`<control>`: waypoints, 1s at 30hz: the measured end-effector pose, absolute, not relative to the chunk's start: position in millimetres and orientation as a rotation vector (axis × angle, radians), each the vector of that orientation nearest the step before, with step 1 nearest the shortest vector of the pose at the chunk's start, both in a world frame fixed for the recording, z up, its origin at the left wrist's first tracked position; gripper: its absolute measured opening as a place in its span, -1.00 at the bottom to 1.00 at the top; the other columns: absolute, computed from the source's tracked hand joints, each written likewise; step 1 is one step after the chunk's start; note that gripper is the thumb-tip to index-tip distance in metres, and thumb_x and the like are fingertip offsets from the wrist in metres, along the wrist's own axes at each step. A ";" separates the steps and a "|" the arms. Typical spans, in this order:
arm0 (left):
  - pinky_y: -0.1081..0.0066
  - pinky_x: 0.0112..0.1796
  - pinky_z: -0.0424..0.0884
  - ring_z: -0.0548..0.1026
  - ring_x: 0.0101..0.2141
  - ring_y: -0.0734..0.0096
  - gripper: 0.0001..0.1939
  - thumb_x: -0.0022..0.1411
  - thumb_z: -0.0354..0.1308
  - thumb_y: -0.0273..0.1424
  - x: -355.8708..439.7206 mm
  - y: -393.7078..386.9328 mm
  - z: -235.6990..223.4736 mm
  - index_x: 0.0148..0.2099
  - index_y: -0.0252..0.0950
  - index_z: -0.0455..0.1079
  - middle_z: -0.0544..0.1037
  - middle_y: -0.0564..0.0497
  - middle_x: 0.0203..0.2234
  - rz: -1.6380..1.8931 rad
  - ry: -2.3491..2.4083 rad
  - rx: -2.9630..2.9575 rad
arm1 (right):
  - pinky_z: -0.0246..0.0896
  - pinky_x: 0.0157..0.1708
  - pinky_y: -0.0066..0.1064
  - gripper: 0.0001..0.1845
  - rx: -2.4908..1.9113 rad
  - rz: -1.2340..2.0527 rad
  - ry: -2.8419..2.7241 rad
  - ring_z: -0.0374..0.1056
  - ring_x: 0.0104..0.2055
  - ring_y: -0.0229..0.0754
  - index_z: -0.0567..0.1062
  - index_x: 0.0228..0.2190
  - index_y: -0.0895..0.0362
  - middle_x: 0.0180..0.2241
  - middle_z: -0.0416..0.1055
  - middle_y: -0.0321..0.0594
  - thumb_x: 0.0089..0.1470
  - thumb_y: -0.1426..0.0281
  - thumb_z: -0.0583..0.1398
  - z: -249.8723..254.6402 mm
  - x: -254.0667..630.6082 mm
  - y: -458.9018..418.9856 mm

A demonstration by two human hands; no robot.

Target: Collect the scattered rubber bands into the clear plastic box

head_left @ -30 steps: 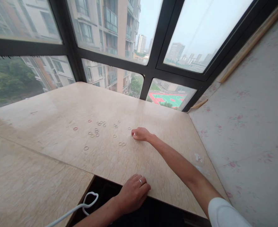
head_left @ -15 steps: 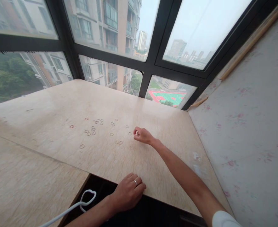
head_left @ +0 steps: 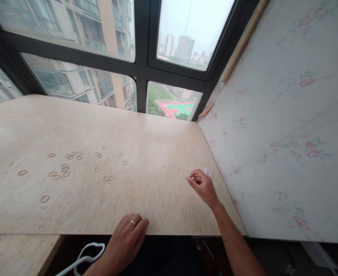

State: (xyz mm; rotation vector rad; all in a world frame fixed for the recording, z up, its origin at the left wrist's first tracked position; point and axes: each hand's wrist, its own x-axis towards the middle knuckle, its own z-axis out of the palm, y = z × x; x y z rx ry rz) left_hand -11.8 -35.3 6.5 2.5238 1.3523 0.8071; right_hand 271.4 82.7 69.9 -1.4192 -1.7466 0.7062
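Several small rubber bands [head_left: 65, 167] lie scattered over the left half of a beige marble-look table [head_left: 157, 153]. My right hand [head_left: 201, 186] hovers above the table's right side, near the wall, with fingers curled in a pinch; what it holds is too small to make out. A small clear scrap [head_left: 206, 171] lies just beyond it. My left hand [head_left: 125, 241], wearing a ring, rests flat on the table's near edge with fingers stretched out, holding nothing.
A white looped cord [head_left: 84, 258] hangs below the table edge beside my left wrist. A floral-papered wall [head_left: 278, 126] closes off the right side. Black-framed windows [head_left: 141, 69] run along the far edge.
My right hand has pulled back from the rubber bands toward the right, near the wall, still pinched. The view has swung to the right. My left hand stays on the table edge.
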 end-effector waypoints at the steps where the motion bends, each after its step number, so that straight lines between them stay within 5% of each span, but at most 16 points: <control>1: 0.33 -0.36 0.29 0.37 -0.41 0.33 -0.82 0.29 -0.07 -0.51 -11.0 -34.5 7.1 -0.15 -0.23 0.34 0.42 -0.01 -0.41 0.828 1.359 2.522 | -0.15 -0.62 -0.51 -0.79 -1.463 0.688 -1.689 -0.10 -0.66 -0.38 0.31 -0.44 0.08 -0.72 -0.04 -0.55 0.08 0.22 0.17 67.2 285.9 75.6; 16: 0.33 -0.35 0.39 0.47 -0.39 0.29 -0.83 0.33 -0.05 -0.33 4.3 -31.6 10.0 -0.15 -0.20 0.36 0.51 -0.01 -0.40 0.955 1.556 2.450 | -0.08 -0.57 -0.48 -0.80 -1.719 0.309 -1.717 0.01 -0.67 -0.34 0.45 -0.43 0.10 -0.74 0.01 -0.51 0.06 0.25 0.13 55.0 359.2 83.6; 30: 0.42 -0.39 0.46 0.53 -0.39 0.34 -0.76 0.27 0.01 -0.22 -4.6 -19.5 18.1 -0.18 -0.20 0.44 0.56 0.02 -0.40 0.820 1.644 1.932 | 0.03 -0.58 -0.51 -0.64 -1.593 0.332 -1.720 0.05 -0.65 -0.33 0.47 -0.17 0.16 -0.70 0.06 -0.48 0.17 0.18 0.07 47.3 350.6 42.7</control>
